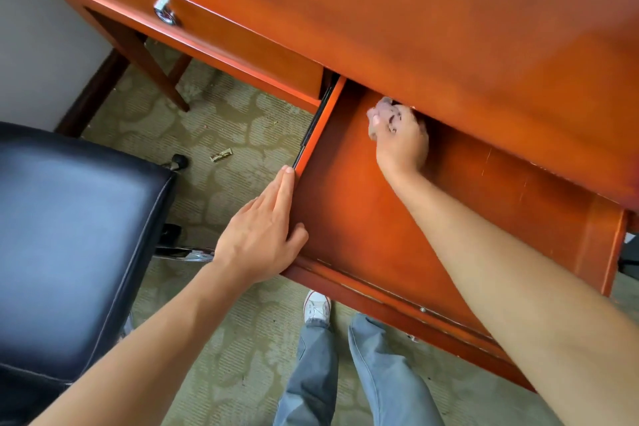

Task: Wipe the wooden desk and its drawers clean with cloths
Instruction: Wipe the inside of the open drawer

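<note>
Carpet below; left hand [263, 235] flat on open drawer [397, 218] edge, right hand [401, 140] gripping cloth [382, 111] inside

Pulled-out orange wooden drawer [397, 218]: crumpled pinkish cloth [383, 111] inside, under right-hand fingers [397, 124]; left-hand fingertips [287, 173] against its left wall; padded black chair [69, 235] further left.

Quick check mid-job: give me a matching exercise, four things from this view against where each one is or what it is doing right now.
Things:
1. left hand
2. right hand
3. cloth
4. chair

States:
A. bunched at the back of the open drawer
B. black seat, standing left of the drawer
C. flat, fingers straight, against the drawer's left side
D. gripping the cloth inside the drawer

Pairs: 1-C, 2-D, 3-A, 4-B
</note>
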Demonstrator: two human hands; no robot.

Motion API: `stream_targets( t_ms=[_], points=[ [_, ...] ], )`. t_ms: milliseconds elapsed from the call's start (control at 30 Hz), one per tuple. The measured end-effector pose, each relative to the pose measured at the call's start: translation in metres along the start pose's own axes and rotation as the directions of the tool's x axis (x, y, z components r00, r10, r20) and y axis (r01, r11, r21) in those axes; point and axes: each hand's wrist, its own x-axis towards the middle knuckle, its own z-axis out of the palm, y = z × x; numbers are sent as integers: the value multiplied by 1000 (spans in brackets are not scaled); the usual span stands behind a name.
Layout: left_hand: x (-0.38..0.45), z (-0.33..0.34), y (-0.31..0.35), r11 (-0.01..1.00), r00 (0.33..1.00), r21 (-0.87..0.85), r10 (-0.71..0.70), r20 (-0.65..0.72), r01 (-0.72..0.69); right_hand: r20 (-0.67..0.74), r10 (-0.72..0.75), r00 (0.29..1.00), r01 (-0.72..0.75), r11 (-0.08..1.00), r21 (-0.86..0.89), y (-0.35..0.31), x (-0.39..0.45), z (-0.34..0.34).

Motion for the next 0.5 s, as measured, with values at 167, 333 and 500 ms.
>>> stream_targets(
  t_ms=[167, 333, 500],
  points=[
    [-1, -4, 0, 995, 997, -70, -72, 34, 74, 116, 217, 969, -246, 872, 423, -52, 5, 56],
    [-1, -6, -1, 988, 997, -134, -72, 41, 77, 478, -34, 878, -99, 963, 249, -15, -94, 27],
    [-1, -8, -1, 976, 993, -185, -118, 16, 119, 636, -122, 762, 70, 992, 106, -17, -147, 15]
  ],
)
